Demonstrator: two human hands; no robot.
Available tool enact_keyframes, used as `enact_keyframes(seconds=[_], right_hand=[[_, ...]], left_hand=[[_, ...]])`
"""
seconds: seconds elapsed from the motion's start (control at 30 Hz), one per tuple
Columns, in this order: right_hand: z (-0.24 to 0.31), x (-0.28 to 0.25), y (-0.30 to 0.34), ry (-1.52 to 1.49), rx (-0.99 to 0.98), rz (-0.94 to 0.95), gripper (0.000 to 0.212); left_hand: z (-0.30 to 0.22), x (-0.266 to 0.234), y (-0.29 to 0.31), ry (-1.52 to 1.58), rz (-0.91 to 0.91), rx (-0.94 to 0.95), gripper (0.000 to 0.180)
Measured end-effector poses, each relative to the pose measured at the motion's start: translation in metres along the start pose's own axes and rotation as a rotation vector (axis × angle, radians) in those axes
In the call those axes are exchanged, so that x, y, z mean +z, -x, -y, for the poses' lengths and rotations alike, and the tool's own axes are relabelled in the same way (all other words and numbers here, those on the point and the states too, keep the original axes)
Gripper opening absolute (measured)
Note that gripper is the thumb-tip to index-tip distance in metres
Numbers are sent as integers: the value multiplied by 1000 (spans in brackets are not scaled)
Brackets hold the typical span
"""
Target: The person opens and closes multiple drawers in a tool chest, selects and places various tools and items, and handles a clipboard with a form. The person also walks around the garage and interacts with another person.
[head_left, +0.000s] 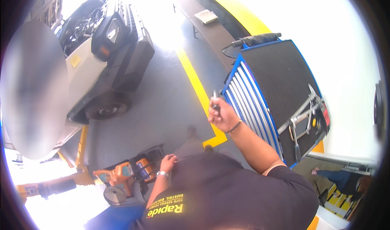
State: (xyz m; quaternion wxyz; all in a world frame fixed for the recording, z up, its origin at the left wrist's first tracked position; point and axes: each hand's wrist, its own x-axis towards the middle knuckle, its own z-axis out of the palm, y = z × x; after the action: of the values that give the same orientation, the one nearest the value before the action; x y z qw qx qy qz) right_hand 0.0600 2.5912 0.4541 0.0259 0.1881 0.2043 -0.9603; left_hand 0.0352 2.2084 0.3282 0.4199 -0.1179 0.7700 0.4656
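Observation:
My right hand (221, 115) is raised in front of me, a dark braided bracelet on its wrist. It is closed around a small tool (215, 95) with a silvery tip pointing up; the rest of the tool is mostly hidden by the fingers, and its exact kind cannot be made out. Just right of this hand stands a blue tool cabinet (254, 96) with silver drawer fronts. Lower left, my left hand (168, 164) hangs by my side, a metal watch on its wrist. Its fingers are loosely bent, with nothing visible in them, near an orange and black machine (126, 173).
Wrenches and other hand tools (306, 114) lie on the cabinet's black mat. A light-coloured vehicle (87, 65) with its engine bay exposed stands left. A long brown bench (203, 27) bears folded papers (206, 16). Yellow lines (191, 71) mark the grey floor. Another person (345, 179) is partly visible lower right.

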Motion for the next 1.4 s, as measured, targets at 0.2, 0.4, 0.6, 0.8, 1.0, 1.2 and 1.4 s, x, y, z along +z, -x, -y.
enact_keyframes(seconds=[0.2,0.4,0.6,0.8,1.0,1.2,1.4], right_hand=[[115,92,-118,204,-329,320,71],[173,122,-235,-267,-196,511,64],[262,118,-340,-343,-168,454,59],[391,93,-491,-415,-417,680,67],[535,126,-623,-348,-402,729,71],[622,198,-782,-191,-221,756,72],[643,280,-963,998,-1289,840,50]], left_hand=[[-93,-45,-138,-76,18,-54,35],[-264,-60,-274,-163,-48,90,32],[-497,-3,-347,-162,313,164,32],[-712,60,-418,-356,819,359,35],[-889,72,-488,-375,889,449,37],[-992,29,-545,159,1081,363,54],[-1099,-20,-654,857,956,334,62]])
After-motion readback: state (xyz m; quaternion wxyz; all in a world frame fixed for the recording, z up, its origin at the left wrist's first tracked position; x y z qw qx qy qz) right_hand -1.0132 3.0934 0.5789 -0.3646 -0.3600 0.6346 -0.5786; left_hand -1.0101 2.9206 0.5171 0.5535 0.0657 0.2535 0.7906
